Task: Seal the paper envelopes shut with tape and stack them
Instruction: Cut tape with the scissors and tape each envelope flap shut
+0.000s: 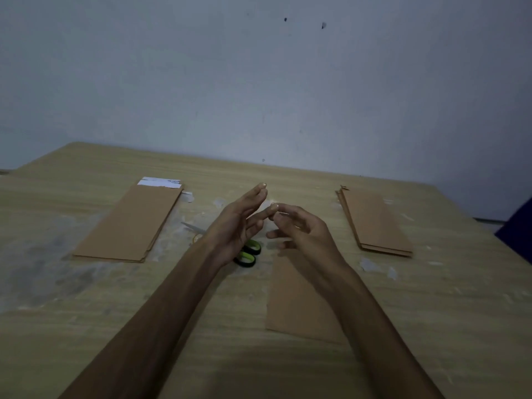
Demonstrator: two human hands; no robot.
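Left hand (239, 223): raised at frame centre, fingers straight and released, palm facing right.
Right hand (299, 226): just beside it, fingers loosely curled, tips meeting a left fingertip; whether tape is pinched, cannot tell.
Envelope (296, 300): flat on table (86, 326), lower centre, under right forearm.
Left stack (129, 223): left of centre.
Right stack (374, 223): right of centre.
Scissors (247, 253): centre, partly under left hand.

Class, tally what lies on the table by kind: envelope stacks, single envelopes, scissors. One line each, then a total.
Envelope stacks: 2, the left stack and the right stack
Single envelopes: 1, the single envelope under the right forearm
Scissors: 1, the scissors
Total: 4
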